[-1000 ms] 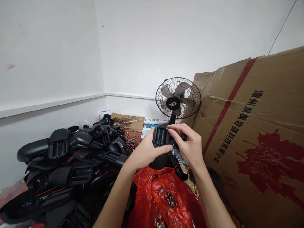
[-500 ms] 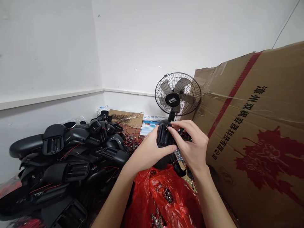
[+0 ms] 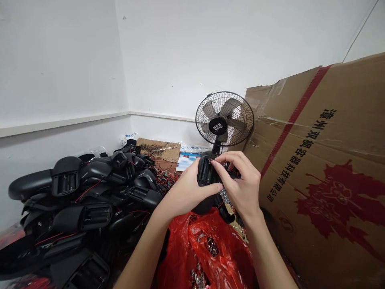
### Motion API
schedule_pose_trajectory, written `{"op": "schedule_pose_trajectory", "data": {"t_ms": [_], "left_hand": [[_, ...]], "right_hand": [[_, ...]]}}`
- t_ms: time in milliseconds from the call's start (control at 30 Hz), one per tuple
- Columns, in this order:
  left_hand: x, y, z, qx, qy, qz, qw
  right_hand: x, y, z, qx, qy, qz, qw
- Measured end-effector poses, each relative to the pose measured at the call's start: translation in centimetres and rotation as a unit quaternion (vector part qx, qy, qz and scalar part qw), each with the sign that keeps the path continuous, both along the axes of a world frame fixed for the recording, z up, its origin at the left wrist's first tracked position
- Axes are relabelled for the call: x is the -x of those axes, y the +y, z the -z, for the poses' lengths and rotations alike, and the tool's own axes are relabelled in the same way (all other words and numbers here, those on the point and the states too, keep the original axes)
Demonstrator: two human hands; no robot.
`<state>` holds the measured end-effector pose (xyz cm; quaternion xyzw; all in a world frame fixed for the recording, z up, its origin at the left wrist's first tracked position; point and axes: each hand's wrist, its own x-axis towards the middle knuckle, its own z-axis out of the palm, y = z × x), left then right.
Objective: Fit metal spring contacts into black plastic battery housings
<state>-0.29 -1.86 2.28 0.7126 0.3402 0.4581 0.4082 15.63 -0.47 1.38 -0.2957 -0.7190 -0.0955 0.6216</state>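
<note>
A black plastic housing [image 3: 205, 173] with an open battery compartment is held upright above a red plastic bag [image 3: 222, 245]. My left hand [image 3: 188, 190] wraps round its left side, the thumb lying across its lower edge. At the top right corner of the compartment, my right hand [image 3: 240, 176] pinches with thumb and index finger; a tiny metal piece seems to be at the fingertips, too small to make out. Small shiny metal parts [image 3: 212, 245] lie in the bag.
Many similar black housings [image 3: 96, 215] with red wires are heaped at the left. Behind the hands stands a black fan [image 3: 218, 126]. A large cardboard box [image 3: 300, 160] rises on the right. Small wired parts [image 3: 164, 178] lie beyond the heap.
The right thumb and index finger have drawn closer together at the compartment's top corner. The left hand keeps its hold, and the view has shifted slightly.
</note>
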Motion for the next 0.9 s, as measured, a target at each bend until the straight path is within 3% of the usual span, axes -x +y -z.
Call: {"op": "schedule_pose_trajectory", "data": {"t_ms": [900], "left_hand": [[0.35,0.3,0.32,-0.012,0.018,0.0,1.0]], "right_hand": [[0.28,-0.02,0.33,-0.004,0.006,0.015,1.0]]}}
